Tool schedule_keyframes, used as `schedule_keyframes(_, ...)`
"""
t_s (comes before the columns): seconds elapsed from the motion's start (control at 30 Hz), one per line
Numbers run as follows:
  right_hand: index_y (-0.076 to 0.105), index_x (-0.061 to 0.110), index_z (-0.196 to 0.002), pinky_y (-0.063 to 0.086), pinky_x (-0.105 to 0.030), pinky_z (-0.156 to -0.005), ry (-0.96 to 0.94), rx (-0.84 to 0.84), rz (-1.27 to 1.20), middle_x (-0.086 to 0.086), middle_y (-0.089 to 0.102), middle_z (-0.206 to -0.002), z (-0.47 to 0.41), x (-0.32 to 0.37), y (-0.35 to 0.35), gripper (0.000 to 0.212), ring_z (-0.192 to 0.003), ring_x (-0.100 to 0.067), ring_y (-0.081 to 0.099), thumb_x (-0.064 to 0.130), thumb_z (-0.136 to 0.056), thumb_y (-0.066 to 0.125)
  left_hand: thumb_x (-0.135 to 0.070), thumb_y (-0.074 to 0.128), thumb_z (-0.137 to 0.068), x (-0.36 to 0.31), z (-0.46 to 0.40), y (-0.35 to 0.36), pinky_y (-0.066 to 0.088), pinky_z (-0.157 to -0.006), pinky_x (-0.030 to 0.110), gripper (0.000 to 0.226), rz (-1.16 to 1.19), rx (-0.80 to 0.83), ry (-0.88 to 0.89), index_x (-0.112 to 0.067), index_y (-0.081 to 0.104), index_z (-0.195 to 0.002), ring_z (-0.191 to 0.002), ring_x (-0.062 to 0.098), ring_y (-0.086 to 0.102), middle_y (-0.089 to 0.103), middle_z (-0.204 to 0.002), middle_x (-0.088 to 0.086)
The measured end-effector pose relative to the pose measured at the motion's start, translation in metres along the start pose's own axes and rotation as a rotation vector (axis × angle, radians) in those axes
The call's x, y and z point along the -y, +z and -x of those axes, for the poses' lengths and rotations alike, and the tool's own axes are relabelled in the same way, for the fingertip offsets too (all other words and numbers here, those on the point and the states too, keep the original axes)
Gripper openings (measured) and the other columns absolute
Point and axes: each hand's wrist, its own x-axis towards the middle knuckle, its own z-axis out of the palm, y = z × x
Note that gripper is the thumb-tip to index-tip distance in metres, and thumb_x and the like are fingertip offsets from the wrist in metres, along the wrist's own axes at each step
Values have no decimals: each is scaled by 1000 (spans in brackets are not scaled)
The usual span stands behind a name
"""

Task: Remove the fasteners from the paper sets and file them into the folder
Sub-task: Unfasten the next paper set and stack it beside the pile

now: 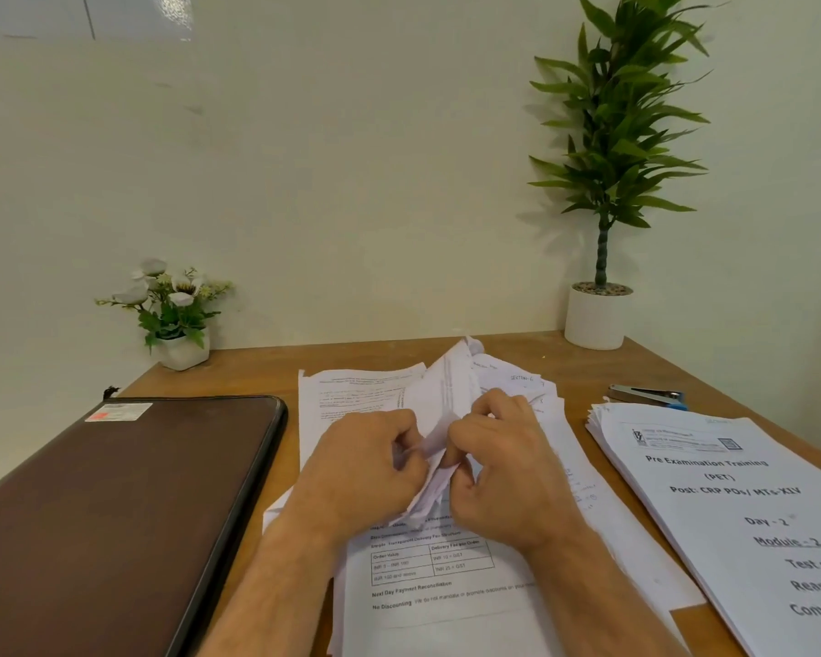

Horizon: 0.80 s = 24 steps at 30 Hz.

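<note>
Both hands meet over the middle of the wooden desk (565, 367), working on a crumpled paper set (439, 419) whose folded sheets rise between them and lean toward the far side. The left hand (366, 462) has its fingers curled into a grip on the near left edge of those sheets, and the right hand (498, 462) pinches the same sheets from the right, thumb and fingers bent tight; the two hands nearly touch where the paper is bunched. Whether a fastener sits in that bunched corner cannot be told, since the fingers cover it. Under the hands lies a loose spread of printed pages (442, 590), the near one showing a small table and lines of text, with more sheets fanning out toward the far left and the right. To the left, a closed brown folder (115, 509) with a dark zipped edge and a small label near its far corner lies flat on the desk, just beside the spread pages. To the right, apart from the middle pile, rests a thick stack of papers (731, 509) with a printed title page on top. Just beyond its far edge lies a stapler (645, 395) of metal and blue. A small pot of white flowers (171, 310) stands at the far left, and a tall green plant (607, 182) in a white pot at the far right, against the pale wall.
</note>
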Motion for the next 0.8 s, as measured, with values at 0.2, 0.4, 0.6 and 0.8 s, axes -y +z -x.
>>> schedule_keyframes(0.2, 66, 24, -72, 33, -14, -65, 35, -103, -1, 11, 58, -72, 0, -4, 2, 24, -80, -7, 39, 6, -64, 80, -42, 52, -95, -11, 2, 6, 43, -50, 21, 12, 132, -262, 101, -33, 54, -87, -57, 9, 58, 62, -66, -12)
schedule_keyframes(0.4, 73, 23, -80, 54, -32, -60, 55, -182, -35, 12, 68, -76, -5, -3, -1, 21, -76, -9, 54, 3, -72, 76, -28, 56, -99, -9, 6, -13, 46, -68, 5, 29, 156, -733, 27, -10, 71, -117, -76, 3, 65, 72, -90, -10)
schedule_keyframes(0.6, 73, 24, -81, 53, -29, -52, 36, -333, -29, 14, 74, -78, -49, 8, -44, 20, -59, -2, 60, 12, -81, 57, -29, 52, -102, -44, -9, -73, 47, -59, 16, 31, 143, -803, 189, -23, 59, -132, -70, 11, 60, 66, -77, -6)
schedule_keyframes(0.8, 72, 13, -82, 56, -37, -57, -148, -567, -58, 5, 75, -85, -110, 34, -111, 22, -67, -17, 68, -5, -80, 61, -9, 49, -103, -96, -15, -145, 48, -53, 14, 45, 81, -876, 394, -32, 39, -141, -60, 3, 59, 61, -81, -11)
